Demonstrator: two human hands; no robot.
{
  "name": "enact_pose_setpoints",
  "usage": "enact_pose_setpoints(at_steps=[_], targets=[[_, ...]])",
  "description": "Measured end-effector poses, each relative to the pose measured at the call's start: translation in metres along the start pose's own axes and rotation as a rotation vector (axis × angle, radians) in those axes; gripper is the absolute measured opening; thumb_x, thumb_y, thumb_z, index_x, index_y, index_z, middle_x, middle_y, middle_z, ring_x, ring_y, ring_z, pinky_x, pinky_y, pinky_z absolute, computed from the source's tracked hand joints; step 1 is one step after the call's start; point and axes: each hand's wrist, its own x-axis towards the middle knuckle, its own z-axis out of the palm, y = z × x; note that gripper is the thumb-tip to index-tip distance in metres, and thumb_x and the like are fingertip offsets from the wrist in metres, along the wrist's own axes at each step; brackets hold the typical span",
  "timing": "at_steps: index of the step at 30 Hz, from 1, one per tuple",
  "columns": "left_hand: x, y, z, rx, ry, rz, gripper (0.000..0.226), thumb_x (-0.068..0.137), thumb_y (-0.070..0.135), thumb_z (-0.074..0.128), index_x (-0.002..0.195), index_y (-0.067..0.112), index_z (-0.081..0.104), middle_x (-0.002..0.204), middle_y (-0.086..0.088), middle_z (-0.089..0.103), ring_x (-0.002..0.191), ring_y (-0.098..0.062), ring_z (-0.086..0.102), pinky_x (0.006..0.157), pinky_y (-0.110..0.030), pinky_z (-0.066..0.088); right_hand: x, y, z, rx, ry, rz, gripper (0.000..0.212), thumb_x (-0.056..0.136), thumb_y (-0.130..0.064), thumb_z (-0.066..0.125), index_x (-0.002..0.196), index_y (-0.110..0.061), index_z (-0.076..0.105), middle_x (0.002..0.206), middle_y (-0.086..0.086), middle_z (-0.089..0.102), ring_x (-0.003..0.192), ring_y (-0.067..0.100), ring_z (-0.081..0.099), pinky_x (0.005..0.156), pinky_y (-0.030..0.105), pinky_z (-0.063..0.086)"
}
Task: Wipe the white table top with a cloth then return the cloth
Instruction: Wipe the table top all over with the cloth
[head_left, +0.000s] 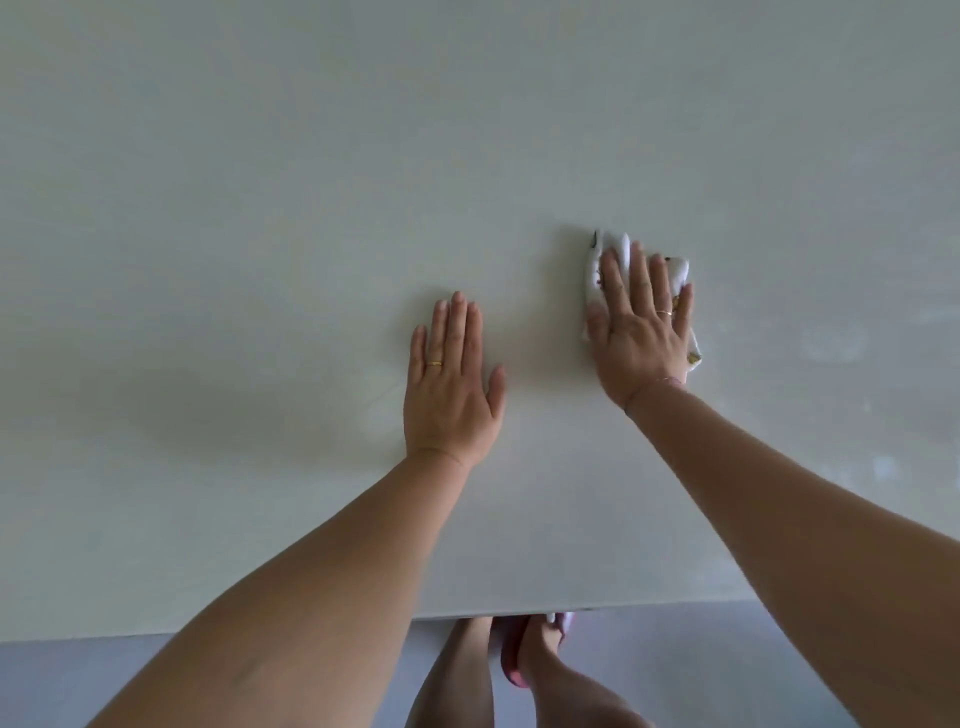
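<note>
Nearest, below the worktop's front edge, a grey-blue floor (78, 686) shows, with the person's bare legs and a foot in a pink slipper (511, 670) partly tucked under the edge. Both bare forearms reach forward over the white worktop (260, 208), whose matte surface fills nearly the whole view and carries a soft shadow to the left of the arms and a few faint smudges towards the right side. The left hand (452, 384) lies flat, palm down, on the bare surface, its fingers straight and held together, the thumb angled out to the right, a gold ring (434, 364) on one finger. Just beyond and to the right, well apart from it, the right hand (641, 338) presses palm down on the cloth (615, 249), fingers straight and slightly spread; it too wears a thin ring. The cloth is white with small brownish print, bunched into a narrow wad under the palm; its long axis runs away from the person, leaning a little left at the far end, in line with the fingers, and it pokes out past the fingertips and beside the little finger. Farther off there is only more pale worktop.
</note>
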Motion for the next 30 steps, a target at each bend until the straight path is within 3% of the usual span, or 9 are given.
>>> enact_pose_setpoints(at_steps=[3, 8, 14, 17, 21, 23, 27, 29, 30], targets=[[0.001, 0.002, -0.001, 0.011, 0.004, -0.005, 0.063, 0.096, 0.039, 0.024, 0.149, 0.004, 0.021, 0.158, -0.012, 0.019, 0.147, -0.025, 0.015, 0.120, -0.040, 0.008, -0.013, -0.052, 0.011, 0.027, 0.018, 0.088, 0.060, 0.097, -0.041, 0.027, 0.151, -0.027, 0.005, 0.160, 0.002, 0.000, 0.146, 0.025, -0.004, 0.114, 0.047, -0.013], [0.001, 0.001, -0.002, 0.000, 0.024, 0.001, 0.060, 0.095, 0.033, 0.026, 0.147, 0.002, 0.029, 0.155, -0.014, 0.027, 0.145, -0.027, 0.021, 0.120, -0.042, 0.012, -0.013, -0.042, 0.002, -0.130, -0.065, -0.542, 0.055, 0.097, -0.045, 0.019, 0.150, -0.030, 0.017, 0.158, -0.001, 0.016, 0.146, 0.023, 0.013, 0.116, 0.046, 0.004], [0.001, 0.002, 0.001, -0.033, 0.062, 0.005, 0.063, 0.091, 0.030, 0.036, 0.148, 0.003, 0.027, 0.156, -0.014, 0.024, 0.146, -0.026, 0.018, 0.119, -0.042, 0.012, 0.046, -0.030, -0.005, 0.042, 0.046, 0.098, 0.056, 0.099, -0.040, 0.023, 0.151, -0.030, 0.005, 0.160, 0.000, -0.001, 0.147, 0.022, -0.004, 0.116, 0.048, -0.009], [0.000, 0.002, 0.000, -0.007, 0.050, -0.002, 0.063, 0.092, 0.031, 0.036, 0.148, 0.003, 0.026, 0.156, -0.014, 0.024, 0.146, -0.026, 0.017, 0.120, -0.043, 0.012, 0.017, -0.071, 0.006, -0.007, -0.006, -0.226, 0.058, 0.097, -0.044, 0.021, 0.151, -0.029, 0.005, 0.160, -0.001, 0.000, 0.147, 0.023, -0.005, 0.116, 0.046, -0.012], [0.000, 0.002, 0.000, -0.009, 0.047, -0.004, 0.063, 0.091, 0.030, 0.037, 0.147, 0.002, 0.029, 0.156, -0.014, 0.025, 0.146, -0.026, 0.018, 0.120, -0.043, 0.012, 0.040, -0.038, -0.008, -0.191, -0.037, -0.694, 0.056, 0.096, -0.044, 0.021, 0.150, -0.028, 0.018, 0.158, -0.001, 0.018, 0.146, 0.024, 0.014, 0.116, 0.047, 0.003], [0.001, 0.003, -0.001, -0.002, 0.040, -0.005, 0.063, 0.091, 0.029, 0.036, 0.147, 0.002, 0.029, 0.155, -0.015, 0.025, 0.145, -0.026, 0.019, 0.119, -0.043, 0.013, 0.069, -0.011, -0.017, -0.185, -0.016, -0.600, 0.054, 0.098, -0.041, 0.024, 0.150, -0.029, 0.015, 0.159, -0.001, 0.015, 0.146, 0.023, 0.011, 0.117, 0.046, 0.002], [0.002, 0.002, -0.004, 0.014, 0.015, 0.008, 0.062, 0.092, 0.030, 0.033, 0.147, 0.002, 0.030, 0.155, -0.015, 0.026, 0.145, -0.028, 0.021, 0.119, -0.044, 0.013, 0.096, -0.026, -0.017, 0.018, 0.044, -0.009, 0.057, 0.098, -0.039, 0.025, 0.151, -0.030, 0.007, 0.160, -0.001, 0.001, 0.147, 0.022, -0.001, 0.116, 0.048, -0.008], [0.005, 0.001, -0.009, 0.033, 0.017, 0.024, 0.062, 0.092, 0.032, 0.035, 0.147, 0.003, 0.030, 0.155, -0.014, 0.026, 0.144, -0.029, 0.023, 0.119, -0.044, 0.012, 0.085, -0.061, -0.011, 0.047, 0.025, 0.027, 0.059, 0.097, -0.040, 0.026, 0.151, -0.027, 0.004, 0.160, 0.002, 0.000, 0.146, 0.025, -0.003, 0.114, 0.049, -0.011], [0.010, 0.001, -0.012, 0.034, 0.026, 0.022, 0.062, 0.093, 0.033, 0.035, 0.147, 0.003, 0.031, 0.155, -0.014, 0.027, 0.144, -0.029, 0.024, 0.119, -0.045, 0.012, 0.075, -0.074, -0.007, 0.027, 0.006, -0.100, 0.060, 0.098, -0.041, 0.026, 0.151, -0.027, 0.003, 0.160, 0.001, 0.000, 0.146, 0.025, -0.004, 0.113, 0.049, -0.012]])
